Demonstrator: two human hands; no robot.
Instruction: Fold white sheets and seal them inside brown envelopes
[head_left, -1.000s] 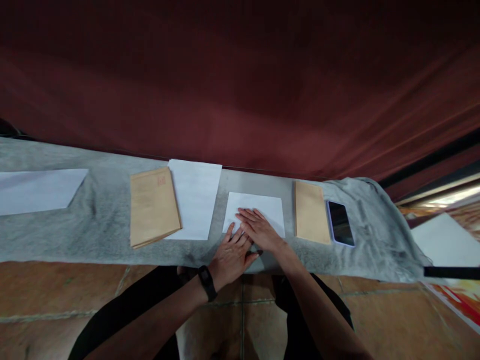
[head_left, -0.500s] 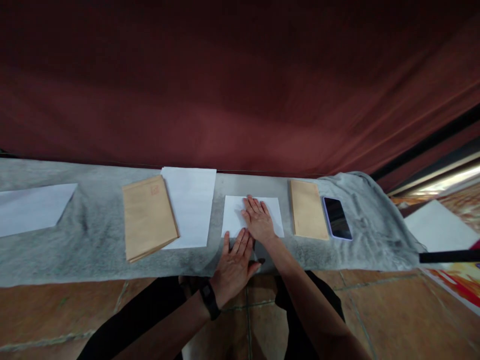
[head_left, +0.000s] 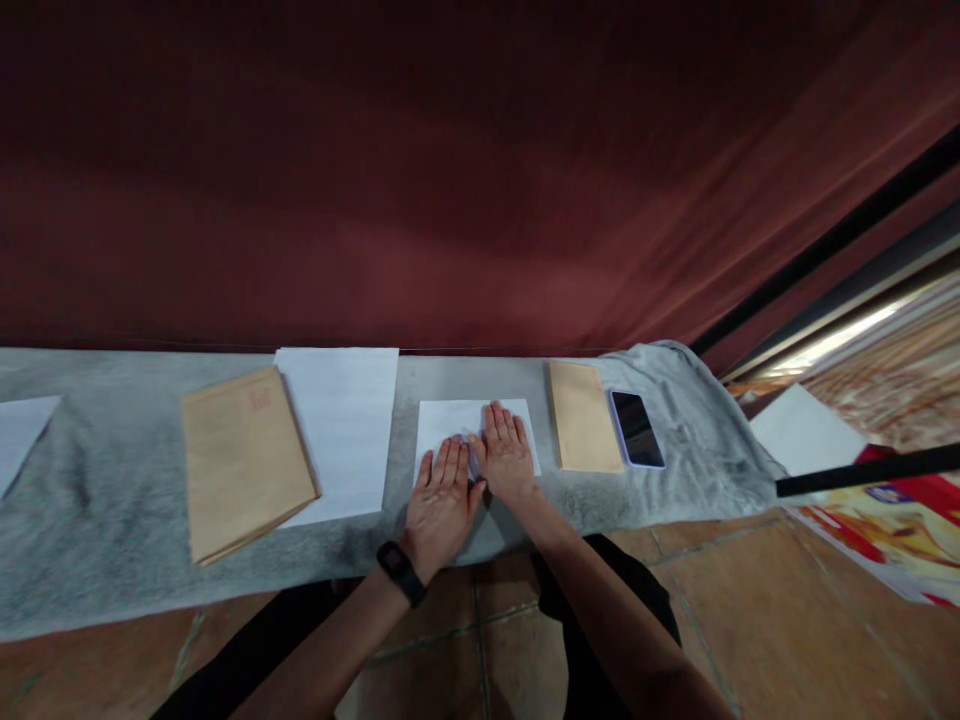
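A small white sheet of paper, perhaps folded, lies on the grey cloth right in front of me. My left hand, with a black band on its wrist, rests flat on the sheet's near left part. Flat on its right part lies my right hand, fingers stretched out and pointing away from me. The two thumbs almost meet, and both palms cover much of the paper's near edge. Neither hand grips anything.
Brown envelopes overlap larger white sheets on the left. To the right lie another brown envelope and a phone. Grey cloth covers the narrow surface; a dark red curtain hangs behind it.
My left hand has moved forward onto the paper, and my right hand has shifted toward the sheet's right side. The view has turned a little to the right.
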